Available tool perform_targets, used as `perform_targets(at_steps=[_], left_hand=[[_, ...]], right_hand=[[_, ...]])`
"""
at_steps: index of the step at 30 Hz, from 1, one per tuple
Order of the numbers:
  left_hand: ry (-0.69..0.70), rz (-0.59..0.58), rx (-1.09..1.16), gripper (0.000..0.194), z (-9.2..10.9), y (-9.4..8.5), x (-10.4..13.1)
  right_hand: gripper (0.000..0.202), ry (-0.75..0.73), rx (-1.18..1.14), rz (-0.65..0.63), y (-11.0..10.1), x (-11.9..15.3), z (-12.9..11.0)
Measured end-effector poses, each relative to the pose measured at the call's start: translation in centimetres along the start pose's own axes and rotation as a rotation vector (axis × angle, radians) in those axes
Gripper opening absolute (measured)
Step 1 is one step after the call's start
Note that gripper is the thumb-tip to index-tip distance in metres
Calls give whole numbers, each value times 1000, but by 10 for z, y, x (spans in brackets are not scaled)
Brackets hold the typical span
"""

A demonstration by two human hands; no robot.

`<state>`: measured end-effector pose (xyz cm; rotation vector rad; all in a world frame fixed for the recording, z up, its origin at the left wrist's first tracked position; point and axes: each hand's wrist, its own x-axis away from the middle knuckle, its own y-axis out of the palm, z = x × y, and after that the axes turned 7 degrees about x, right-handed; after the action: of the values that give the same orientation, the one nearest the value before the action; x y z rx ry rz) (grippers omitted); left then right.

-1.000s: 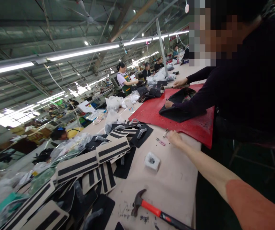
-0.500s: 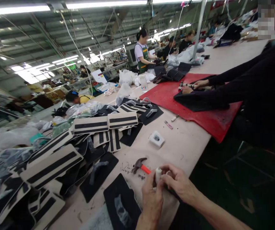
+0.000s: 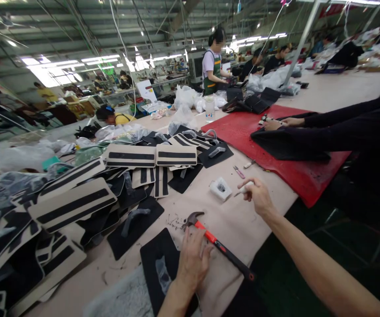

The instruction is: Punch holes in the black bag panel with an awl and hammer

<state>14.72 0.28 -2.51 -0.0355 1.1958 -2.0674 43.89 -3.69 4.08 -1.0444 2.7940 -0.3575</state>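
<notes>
Half a second ago both hands were together at the near edge of the desk, working a small white cylinder between them. They have since parted. The right hand (image 3: 258,196) has moved out toward one o'clock and pinches a small white pen-like tool (image 3: 244,189) between thumb and fingers, tip pointing left; whether it is the same white piece is hard to tell at this size. It hovers just beside the small white box (image 3: 220,188), not touching it.

The left hand (image 3: 193,259) has dropped to the desk (image 3: 243,220) at six o'clock, fingers spread and open, gripping nothing. It rests on the edge of a black panel (image 3: 163,268), with its fingertips just short of the hammer (image 3: 216,243), which lies untouched with its head at twelve o'clock of that hand.

Judgement: the two-handed handling of the white piece has ended; the right hand alone carries it, and the left steadies the panel.

Striped panels (image 3: 74,204) lie heaped toward nine o'clock. A co-worker's sleeves (image 3: 325,132) lie over the red mat (image 3: 296,174) at two o'clock.
</notes>
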Motion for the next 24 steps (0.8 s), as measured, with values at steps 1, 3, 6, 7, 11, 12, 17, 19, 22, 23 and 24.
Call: perform_targets(at_steps=[1,3,6,7,11,12,17,19,22,23,24], left_hand=[[16,-55,-44,40,-7,-2,1],[1,-144,-112,47,-16,-1,3],[-39,-213,-169,60,-22,6,9],[-47,-222,-176,63,-23,9,11],[-64,-196,-175,58,-29,16,15],[-63,-182,-175,56,-31,16,16],[-38,-130,-180,49,-34,18,15],[-32,-118,-184,46,-33,17,15],[-39,-111,-191,43,-31,16,14],[-43,-110,-194,42,-31,16,14],[-45,-106,-198,42,-31,17,14]], right_hand=[[29,-42,47,32,1,-15,-4],[38,-104,125,65,8,-40,-11],[39,-216,253,96,25,-63,-16],[37,-258,303,110,30,-68,-15],[34,-383,481,118,52,-75,4],[32,-401,519,100,57,-75,11],[27,-453,660,8,66,-75,35],[30,-466,689,23,64,-78,37],[33,-467,719,41,61,-82,37],[31,-466,727,23,60,-83,38],[29,-467,733,-2,59,-83,38]])
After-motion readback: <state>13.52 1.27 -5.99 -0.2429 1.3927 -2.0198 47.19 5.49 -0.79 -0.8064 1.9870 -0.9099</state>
